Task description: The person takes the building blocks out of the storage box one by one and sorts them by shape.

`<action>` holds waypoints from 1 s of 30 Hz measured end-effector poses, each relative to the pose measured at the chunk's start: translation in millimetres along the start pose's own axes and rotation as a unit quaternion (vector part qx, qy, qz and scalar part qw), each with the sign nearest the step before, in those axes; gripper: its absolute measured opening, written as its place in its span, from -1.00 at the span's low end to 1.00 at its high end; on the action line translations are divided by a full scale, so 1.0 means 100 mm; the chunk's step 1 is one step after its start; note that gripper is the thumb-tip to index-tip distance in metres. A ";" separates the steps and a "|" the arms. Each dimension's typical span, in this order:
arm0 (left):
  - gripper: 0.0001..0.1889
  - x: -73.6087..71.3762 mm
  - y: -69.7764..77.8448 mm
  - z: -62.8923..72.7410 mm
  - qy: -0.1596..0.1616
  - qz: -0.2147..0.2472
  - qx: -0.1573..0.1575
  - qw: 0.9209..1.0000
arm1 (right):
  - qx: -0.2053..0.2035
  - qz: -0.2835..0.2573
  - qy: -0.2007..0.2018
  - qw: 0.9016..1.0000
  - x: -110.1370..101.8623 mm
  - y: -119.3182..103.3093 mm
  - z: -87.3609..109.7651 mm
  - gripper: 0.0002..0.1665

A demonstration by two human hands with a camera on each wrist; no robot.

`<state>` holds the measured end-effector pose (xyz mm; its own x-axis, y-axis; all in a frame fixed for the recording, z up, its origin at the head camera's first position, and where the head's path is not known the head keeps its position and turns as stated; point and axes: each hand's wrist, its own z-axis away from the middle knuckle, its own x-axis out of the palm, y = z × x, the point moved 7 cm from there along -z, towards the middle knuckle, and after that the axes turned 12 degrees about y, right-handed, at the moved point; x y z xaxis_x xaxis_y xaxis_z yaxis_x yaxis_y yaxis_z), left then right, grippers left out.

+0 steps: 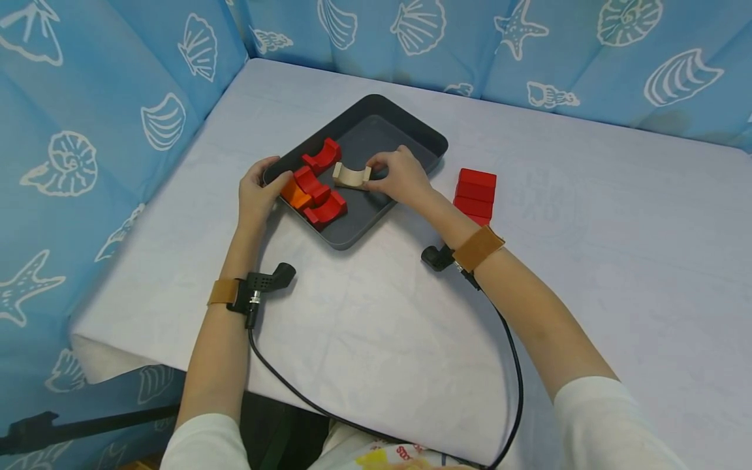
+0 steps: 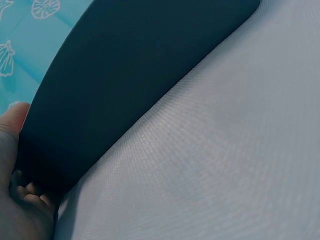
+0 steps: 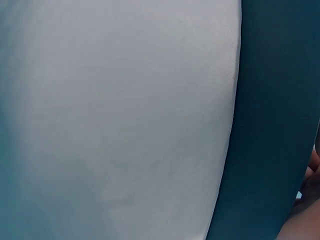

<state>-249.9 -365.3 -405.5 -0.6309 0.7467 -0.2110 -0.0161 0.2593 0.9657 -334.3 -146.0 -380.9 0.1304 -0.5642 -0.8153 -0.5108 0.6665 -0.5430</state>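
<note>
A dark grey rectangular tray (image 1: 376, 228) lies at a slant on the table. My left hand (image 1: 258, 192) grips its left corner, the thumb over the rim and the fingers outside, as the left wrist view shows beside the tray wall (image 2: 120, 75). Between thumb and fingers of my right hand (image 1: 402, 175) is the right end of a pale wooden block (image 1: 351, 177) with a curved hollow on top, inside the tray. At the tray's left end sit an orange block (image 1: 296, 196) and three hollowed red blocks, one at the back (image 1: 323, 156). From the right wrist, the tray's outer wall (image 3: 272, 120) mostly hides that hand.
More red blocks (image 1: 476, 189) stand in a row right of the tray, partly behind the right forearm. A white cloth (image 1: 599, 261) covers the table. A black cable (image 1: 329, 410) hangs between the wrist cameras. Blue shell-printed curtains (image 1: 364, 39) border the back and left.
</note>
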 end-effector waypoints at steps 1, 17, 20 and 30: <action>-0.53 0.00 0.00 0.00 -0.001 -0.001 0.000 1.000 | -0.001 -0.003 0.001 1.000 -0.01 0.00 0.00 -0.57; -0.54 0.03 -0.07 -0.01 0.010 0.013 -0.022 1.000 | -0.009 -0.036 0.011 0.999 -0.08 0.06 0.05 -0.59; -0.53 0.03 -0.07 -0.01 0.008 0.013 -0.027 1.000 | -0.004 -0.040 0.012 0.999 -0.11 0.08 0.06 -0.58; -0.53 0.01 -0.06 0.00 0.007 0.006 -0.030 1.000 | -0.007 -0.050 0.018 0.999 -0.23 0.06 0.11 -0.58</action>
<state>-250.4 -365.7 -411.4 -0.6418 0.7409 -0.1977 -0.0549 0.2127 0.9756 -331.0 -123.7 -367.5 0.1505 -0.6451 -0.7492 -0.5084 0.5994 -0.6183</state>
